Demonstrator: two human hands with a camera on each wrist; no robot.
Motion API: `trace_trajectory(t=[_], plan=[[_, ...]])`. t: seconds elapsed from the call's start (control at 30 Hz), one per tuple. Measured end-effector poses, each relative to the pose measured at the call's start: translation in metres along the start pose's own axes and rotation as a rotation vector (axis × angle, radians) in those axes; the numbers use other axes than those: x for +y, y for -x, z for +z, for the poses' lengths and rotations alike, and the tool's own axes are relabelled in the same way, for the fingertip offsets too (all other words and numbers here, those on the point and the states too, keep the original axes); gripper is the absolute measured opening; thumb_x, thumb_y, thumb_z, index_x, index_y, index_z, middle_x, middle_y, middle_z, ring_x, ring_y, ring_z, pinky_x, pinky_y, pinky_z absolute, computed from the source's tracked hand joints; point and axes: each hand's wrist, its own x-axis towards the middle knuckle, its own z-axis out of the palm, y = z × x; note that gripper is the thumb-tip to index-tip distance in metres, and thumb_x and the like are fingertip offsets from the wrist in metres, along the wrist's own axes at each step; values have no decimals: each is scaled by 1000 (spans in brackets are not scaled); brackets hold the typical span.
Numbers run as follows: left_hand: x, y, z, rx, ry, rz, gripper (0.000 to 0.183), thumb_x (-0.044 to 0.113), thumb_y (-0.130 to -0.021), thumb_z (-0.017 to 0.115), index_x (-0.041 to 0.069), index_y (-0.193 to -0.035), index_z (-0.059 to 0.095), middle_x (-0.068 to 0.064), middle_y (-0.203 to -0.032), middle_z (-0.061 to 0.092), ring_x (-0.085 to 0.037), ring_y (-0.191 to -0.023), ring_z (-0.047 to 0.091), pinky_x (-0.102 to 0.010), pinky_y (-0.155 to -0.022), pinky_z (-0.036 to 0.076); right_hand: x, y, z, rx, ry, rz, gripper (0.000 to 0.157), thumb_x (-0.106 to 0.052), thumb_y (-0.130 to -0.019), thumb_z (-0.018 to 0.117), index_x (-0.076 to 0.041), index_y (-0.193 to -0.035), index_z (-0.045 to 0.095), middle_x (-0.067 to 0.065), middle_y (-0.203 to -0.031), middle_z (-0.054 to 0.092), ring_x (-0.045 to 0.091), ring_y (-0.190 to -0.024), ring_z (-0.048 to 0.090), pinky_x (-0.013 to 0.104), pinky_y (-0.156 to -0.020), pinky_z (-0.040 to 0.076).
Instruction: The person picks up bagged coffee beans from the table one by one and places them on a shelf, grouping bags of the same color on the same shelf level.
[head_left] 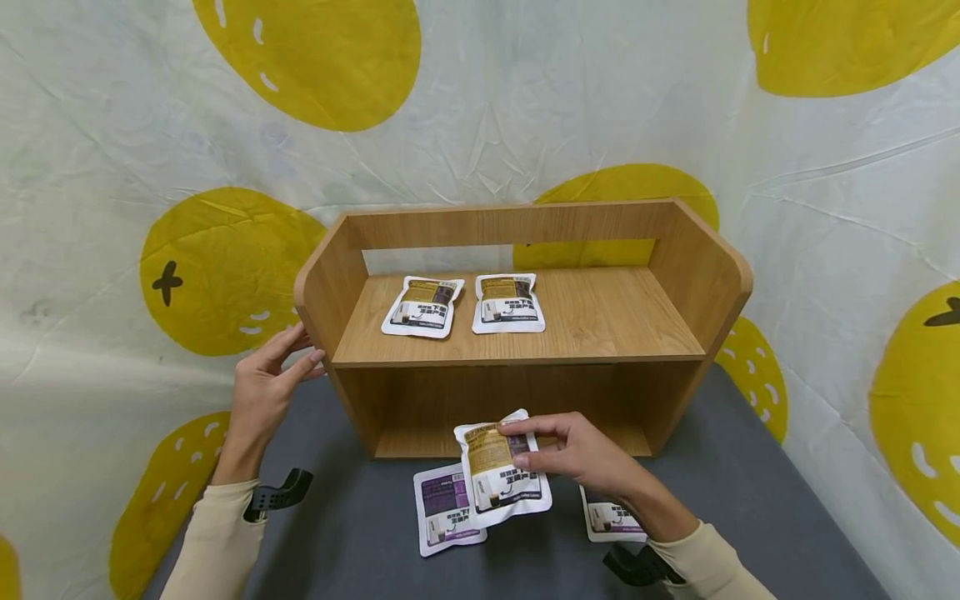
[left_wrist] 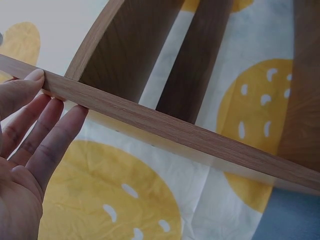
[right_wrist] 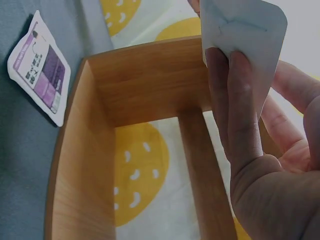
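Note:
My right hand (head_left: pixel 573 454) pinches a flat white pouch (head_left: pixel 491 479) with a gold and dark label, thumb in front and fingers behind. Held tilted, the pouch is off the table, in front of the lower shelf; its plain white back (right_wrist: pixel 245 30) shows in the right wrist view. At the wooden shelf unit's (head_left: pixel 517 362) left side panel, my left hand (head_left: pixel 270 383) holds the edge: the thumb lies on the front rim, the fingertips against the outer face. Two similar gold-label pouches, one on the left (head_left: pixel 423 307) and one near the middle (head_left: pixel 508 303), lie on the upper board.
A purple-label pouch (head_left: pixel 442 508) lies on the dark grey table (head_left: pixel 360 533), partly covered by the held one. Another purple-label pouch (head_left: pixel 609 517) lies to the right, partly behind my right forearm. A white cloth (head_left: pixel 465 100) with yellow shapes hangs behind the shelf.

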Motion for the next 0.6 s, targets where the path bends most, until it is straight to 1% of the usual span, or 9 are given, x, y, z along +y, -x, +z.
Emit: trace_trajectory(t=[0.13, 0.23, 0.43, 0.6], plan=[[0, 1, 0, 4, -22, -7, 57, -10, -92, 66, 12, -144, 59, -5, -126, 65, -14, -114, 66, -32, -76, 63, -7, 2, -3, 2, -8, 0, 40, -12, -96, 71, -9, -136, 66, 18, -126, 65, 22, -99, 70, 29, -83, 62], [0, 1, 0, 2, -18, 3, 57, -11, -92, 66, 10, -144, 58, -6, -126, 65, -14, -114, 66, -32, -76, 63, -13, 4, -7, -3, -14, 5, 40, -12, -97, 70, -9, -137, 65, 19, -127, 65, 23, -100, 69, 30, -83, 62], [0, 0, 0, 1, -2, 15, 56, -12, -91, 66, 7, -143, 59, -6, -125, 65, -14, -113, 66, -31, -75, 63, -26, 8, -16, 21, 27, 26, 42, -17, -97, 71, -14, -138, 65, 18, -127, 64, 26, -101, 69, 32, -84, 62], [-2, 0, 0, 1, -4, 20, 57, -13, -91, 66, 7, -143, 59, -6, -125, 65, -14, -113, 66, -31, -75, 63, -37, 9, -22, 30, 29, 15, 43, -16, -97, 71, -13, -139, 64, 20, -123, 65, 26, -98, 69, 34, -83, 64]])
